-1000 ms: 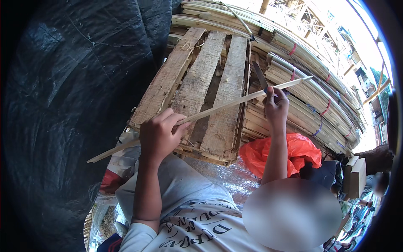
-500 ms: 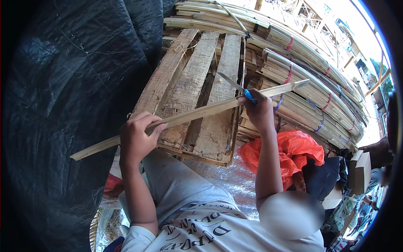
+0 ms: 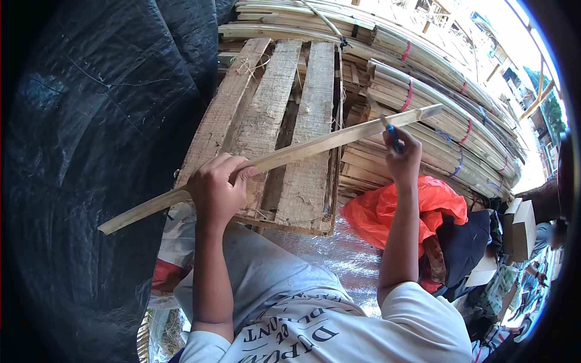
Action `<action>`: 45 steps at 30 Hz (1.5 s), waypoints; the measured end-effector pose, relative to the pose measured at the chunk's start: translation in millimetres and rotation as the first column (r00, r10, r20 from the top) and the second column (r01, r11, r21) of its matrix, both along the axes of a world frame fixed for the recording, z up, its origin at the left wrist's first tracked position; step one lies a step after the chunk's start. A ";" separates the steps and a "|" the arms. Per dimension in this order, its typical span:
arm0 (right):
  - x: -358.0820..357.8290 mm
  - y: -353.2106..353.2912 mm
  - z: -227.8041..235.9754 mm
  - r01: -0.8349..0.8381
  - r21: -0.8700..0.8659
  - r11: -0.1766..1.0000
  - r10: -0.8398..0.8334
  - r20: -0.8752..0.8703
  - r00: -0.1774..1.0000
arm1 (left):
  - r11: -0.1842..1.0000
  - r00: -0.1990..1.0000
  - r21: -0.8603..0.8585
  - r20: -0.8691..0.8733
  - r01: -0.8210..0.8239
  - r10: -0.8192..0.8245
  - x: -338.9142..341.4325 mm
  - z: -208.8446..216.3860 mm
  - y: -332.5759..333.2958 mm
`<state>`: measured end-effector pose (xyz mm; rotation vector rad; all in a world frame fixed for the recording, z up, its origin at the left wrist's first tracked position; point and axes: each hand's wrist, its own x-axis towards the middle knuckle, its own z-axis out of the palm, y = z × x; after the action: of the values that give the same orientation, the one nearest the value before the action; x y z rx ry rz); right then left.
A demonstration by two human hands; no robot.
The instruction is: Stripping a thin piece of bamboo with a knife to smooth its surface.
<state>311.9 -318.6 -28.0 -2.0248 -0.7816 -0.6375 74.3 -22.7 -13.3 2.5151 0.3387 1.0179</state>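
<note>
A long pale bamboo strip (image 3: 327, 141) slants across in front of me, its right end higher than its left. My left hand (image 3: 219, 186) is closed around it left of its middle, thumb on top. In my right hand (image 3: 403, 156) is a knife (image 3: 395, 139) with a blue handle, gripped near the strip's right end. The knife's blade is blurred and points up and left, crossing the strip; whether it touches the strip I cannot tell. Beneath the strip stands a slatted wooden crate (image 3: 310, 121) with rough boards and stringy shavings on it.
Tied bundles of long strips (image 3: 423, 115) are stacked behind and to the right. A black tarp (image 3: 103, 151) hangs at the left. An orange plastic bag (image 3: 387, 212) lies by my right forearm, with a cardboard box (image 3: 521, 230) beyond. Another person is partly visible at the far right.
My right hand with the knife has moved right along the strip, toward its far end. My left hand has shifted slightly right and still grips the strip. The whole view has shifted a little.
</note>
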 end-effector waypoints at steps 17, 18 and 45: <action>7.6 18.2 11.9 0.433 0.007 0.902 -0.418 -0.243 0.875 | 0.995 0.996 0.094 0.069 0.045 -0.052 -2.7 -8.1 2.5; 8.5 23.7 3.4 0.411 0.035 0.911 -0.404 -0.125 0.906 | 0.995 0.997 0.083 0.054 0.046 -0.051 -1.8 -6.9 3.5; 18.4 21.9 -21.6 0.339 0.209 0.917 -0.315 -0.140 0.939 | 0.998 0.999 0.058 0.040 0.001 -0.003 -2.1 -8.3 7.1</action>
<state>330.3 -296.7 -49.6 -1.9685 -0.2894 -0.7671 72.2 -15.6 -21.6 2.5417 0.2989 1.0898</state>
